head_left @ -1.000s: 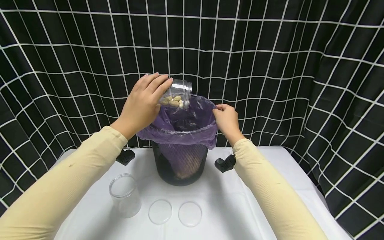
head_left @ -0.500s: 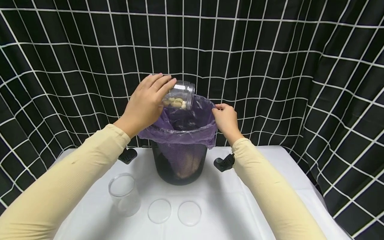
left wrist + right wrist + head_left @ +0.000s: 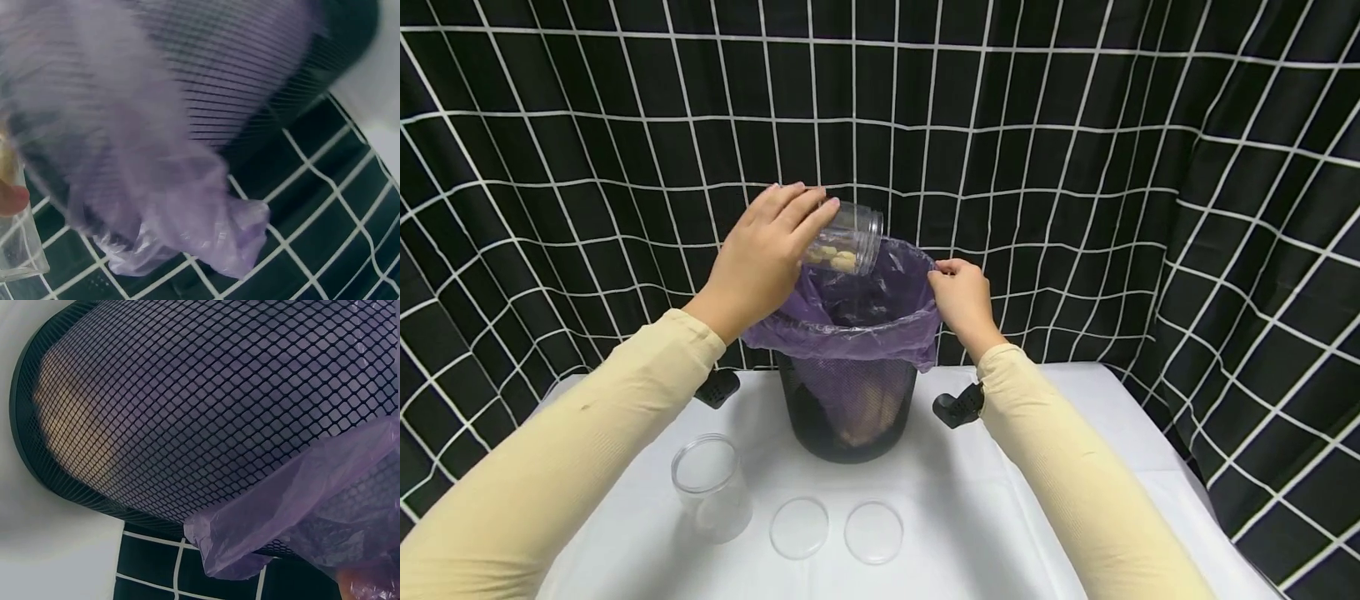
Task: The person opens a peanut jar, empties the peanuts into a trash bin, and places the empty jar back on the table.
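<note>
Over the bin my left hand (image 3: 760,258) grips a clear plastic jar (image 3: 856,229), tipped on its side with its mouth to the right. Several beige nuts (image 3: 842,261) lie along its lower side; their exact kind is hard to tell. A purple bin bag (image 3: 880,340) lines the black mesh bin (image 3: 850,452), folded over its rim. At the bag's right edge my right hand (image 3: 962,302) pinches the plastic. In the left wrist view, a fingertip (image 3: 12,199) touches the jar (image 3: 22,250). A pale brown mass (image 3: 75,431) shows through the mesh in the right wrist view.
A second clear jar (image 3: 718,504), without a lid, stands at the front left of the white-covered table (image 3: 985,517). Two clear round lids (image 3: 800,528) lie side by side in front of the bin. A black grid-patterned curtain (image 3: 1075,167) hangs behind.
The left hand with the tilted jar shifted slightly right, then slightly back left. Fewer nuts show in the jar now. The right hand keeps its pinch on the bag.
</note>
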Motion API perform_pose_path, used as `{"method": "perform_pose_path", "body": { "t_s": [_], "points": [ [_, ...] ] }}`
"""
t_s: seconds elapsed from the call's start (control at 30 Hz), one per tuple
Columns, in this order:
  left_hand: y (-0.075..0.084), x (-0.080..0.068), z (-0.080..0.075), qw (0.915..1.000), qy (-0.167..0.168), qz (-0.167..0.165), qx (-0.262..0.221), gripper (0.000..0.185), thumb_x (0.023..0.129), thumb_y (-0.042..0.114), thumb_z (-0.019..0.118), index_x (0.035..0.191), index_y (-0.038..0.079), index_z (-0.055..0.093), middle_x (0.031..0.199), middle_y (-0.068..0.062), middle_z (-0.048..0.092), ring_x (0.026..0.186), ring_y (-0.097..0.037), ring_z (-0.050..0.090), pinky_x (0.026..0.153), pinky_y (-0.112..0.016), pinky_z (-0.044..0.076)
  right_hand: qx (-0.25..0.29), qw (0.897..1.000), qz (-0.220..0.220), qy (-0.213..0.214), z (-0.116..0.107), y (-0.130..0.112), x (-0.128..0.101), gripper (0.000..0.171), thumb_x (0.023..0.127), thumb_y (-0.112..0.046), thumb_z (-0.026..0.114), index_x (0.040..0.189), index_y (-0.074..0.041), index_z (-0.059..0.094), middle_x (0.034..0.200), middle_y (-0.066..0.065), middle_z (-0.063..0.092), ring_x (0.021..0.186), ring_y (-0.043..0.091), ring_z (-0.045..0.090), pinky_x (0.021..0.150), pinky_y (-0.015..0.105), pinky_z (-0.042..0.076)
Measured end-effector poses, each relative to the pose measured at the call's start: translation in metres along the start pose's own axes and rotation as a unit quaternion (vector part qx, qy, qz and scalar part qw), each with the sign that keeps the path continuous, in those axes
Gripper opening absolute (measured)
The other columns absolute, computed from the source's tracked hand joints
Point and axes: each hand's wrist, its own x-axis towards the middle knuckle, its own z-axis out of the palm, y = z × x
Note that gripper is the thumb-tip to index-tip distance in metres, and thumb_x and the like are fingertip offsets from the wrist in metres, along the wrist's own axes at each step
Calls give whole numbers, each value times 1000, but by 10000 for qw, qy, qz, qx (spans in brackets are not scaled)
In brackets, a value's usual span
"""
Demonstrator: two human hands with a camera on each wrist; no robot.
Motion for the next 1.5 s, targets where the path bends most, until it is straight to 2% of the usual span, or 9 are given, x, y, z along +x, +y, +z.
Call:
{"method": "perform_pose_path", "body": {
  "t_s": [0.13,0.33,0.53,0.77,0.9,1.0,1.23,1.43,1.5],
  "points": [
    [2,0,0,9996,-207,162,45,58,86,-5,63,141,6,52,143,-16,55,136,-34,47,125,-41,29,24,10000,11,13,-2,1,1,38,96,-18,52,127,0,65,124,20,68,114,34,65,98,46,53],
    [-2,0,1,9997,239,-78,36,61,83,-8,63,141,5,51,143,-16,54,136,-35,47,123,-43,31,39,10000,29,0,-4,-1,1,38,97,-18,51,128,0,64,123,20,69,111,33,65,96,45,53],
    [-3,-7,5,9998,-145,70,71,59,84,-7,63,141,6,53,142,-15,56,134,-35,48,123,-44,32,35,10000,10,14,-2,-3,4,38,96,-18,51,127,-1,65,121,20,70,109,33,66,95,45,54],
    [-6,-1,0,9987,473,-213,10,64,81,-6,65,142,5,49,144,-15,54,137,-35,46,122,-45,32,78,10000,38,11,-2,-4,4,38,96,-18,52,128,-1,65,121,19,70,108,32,66,93,44,54],
    [-9,0,-3,9976,615,-275,-132,66,79,-8,66,142,5,49,143,-16,55,136,-36,47,121,-47,33,53,10000,21,20,-3,-5,3,38,96,-17,52,128,0,65,122,19,70,108,32,66,94,44,54],
    [-10,0,-2,9983,551,-182,-60,66,79,-9,65,141,5,50,142,-16,55,135,-35,47,122,-45,32,70,10000,-14,65,-3,-5,3,38,96,-17,52,127,0,65,122,20,69,108,32,66,94,44,54],
    [-4,-9,5,9994,-205,221,-178,56,86,-8,60,140,8,55,141,-15,57,134,-35,48,122,-45,33,84,10000,26,7,-1,-2,1,38,97,-18,52,128,0,64,121,20,70,107,33,67,93,43,54],
    [-7,-6,2,9997,238,-27,-27,61,82,-8,63,140,7,53,142,-15,56,135,-34,47,123,-44,32,96,9999,-26,-15,2,0,-1,37,97,-18,52,127,0,65,120,21,70,108,33,67,93,44,55],
    [-7,-4,2,9996,273,15,-14,61,82,-9,63,140,7,53,141,-15,56,135,-34,48,122,-44,32,102,9999,-30,25,1,1,0,37,96,-18,53,126,0,65,120,21,70,108,33,67,93,44,55]
  ]
}}
